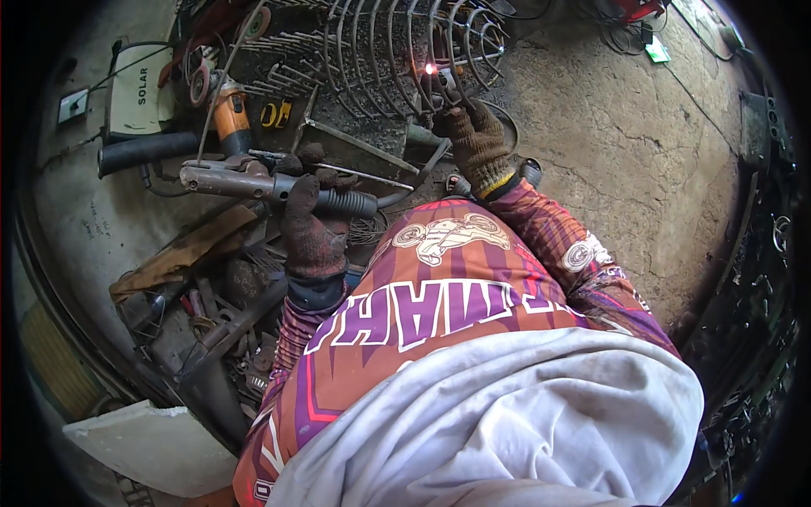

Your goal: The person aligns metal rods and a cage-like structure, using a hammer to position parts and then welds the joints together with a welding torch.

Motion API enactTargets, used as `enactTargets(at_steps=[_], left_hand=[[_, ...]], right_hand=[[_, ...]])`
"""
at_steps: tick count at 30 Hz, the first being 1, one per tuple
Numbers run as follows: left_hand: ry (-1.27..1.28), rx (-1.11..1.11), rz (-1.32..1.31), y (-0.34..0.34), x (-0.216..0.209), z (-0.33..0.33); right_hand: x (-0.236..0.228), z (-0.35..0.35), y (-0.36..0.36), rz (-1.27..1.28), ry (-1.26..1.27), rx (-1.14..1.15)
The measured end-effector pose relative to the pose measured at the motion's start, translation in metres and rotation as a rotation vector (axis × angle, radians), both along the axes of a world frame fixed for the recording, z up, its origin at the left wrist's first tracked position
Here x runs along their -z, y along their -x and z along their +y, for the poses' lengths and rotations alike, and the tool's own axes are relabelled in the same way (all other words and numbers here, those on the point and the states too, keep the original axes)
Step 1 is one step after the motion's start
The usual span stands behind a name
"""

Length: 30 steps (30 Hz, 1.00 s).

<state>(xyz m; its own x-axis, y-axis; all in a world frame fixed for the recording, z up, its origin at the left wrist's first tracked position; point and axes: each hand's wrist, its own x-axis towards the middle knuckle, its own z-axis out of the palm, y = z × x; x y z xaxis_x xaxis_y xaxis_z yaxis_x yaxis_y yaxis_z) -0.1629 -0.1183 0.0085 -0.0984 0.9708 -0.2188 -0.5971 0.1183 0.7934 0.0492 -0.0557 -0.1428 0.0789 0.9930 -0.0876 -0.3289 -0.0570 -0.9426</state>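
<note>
My left hand (314, 232), in a dark knitted glove, is closed round the handle of a welding electrode holder (241, 181). A thin welding rod (213, 106) rises from the holder's left end. By the same hand runs a slim metal rod (372, 176); whether my fingers also hold it I cannot tell. My right hand (480, 148), in a brown glove with a yellow cuff edge, has its fingers closed at the lower edge of a cage of curved metal rods (367, 59). Just above those fingers, one spot on the cage glows (430, 69). The fingertips are partly hidden.
Left of the cage lie an orange angle grinder (231, 118), a yellow-and-black tape measure (275, 114) and several loose metal rods (291, 78). An angle-iron frame (359, 145) stands below the cage. Scrap and a wooden piece (182, 253) lie lower left. Cables cross the concrete floor (604, 135).
</note>
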Motion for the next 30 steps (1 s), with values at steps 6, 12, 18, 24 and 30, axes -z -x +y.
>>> enactTargets(at_steps=[6, 12, 18, 24, 30], left_hand=[[-0.018, -0.036, 0.02, 0.008, 0.006, 0.002], [0.015, 0.034, -0.034, 0.007, -0.002, 0.005], [0.013, -0.04, -0.059, -0.018, 0.006, 0.003], [0.102, 0.113, -0.331, -0.053, -0.016, 0.004], [-0.049, -0.075, -0.118, -0.089, -0.004, 0.0]], right_hand=[[0.005, -0.003, 0.006, -0.068, 0.012, 0.037], [0.011, 0.0, -0.008, 0.053, 0.107, -0.197], [-0.077, -0.031, -0.052, -0.281, 0.26, -0.623], [-0.13, -0.024, -0.048, -0.519, -0.178, -0.653], [-0.146, -0.009, -0.071, -0.633, -0.156, -0.82]])
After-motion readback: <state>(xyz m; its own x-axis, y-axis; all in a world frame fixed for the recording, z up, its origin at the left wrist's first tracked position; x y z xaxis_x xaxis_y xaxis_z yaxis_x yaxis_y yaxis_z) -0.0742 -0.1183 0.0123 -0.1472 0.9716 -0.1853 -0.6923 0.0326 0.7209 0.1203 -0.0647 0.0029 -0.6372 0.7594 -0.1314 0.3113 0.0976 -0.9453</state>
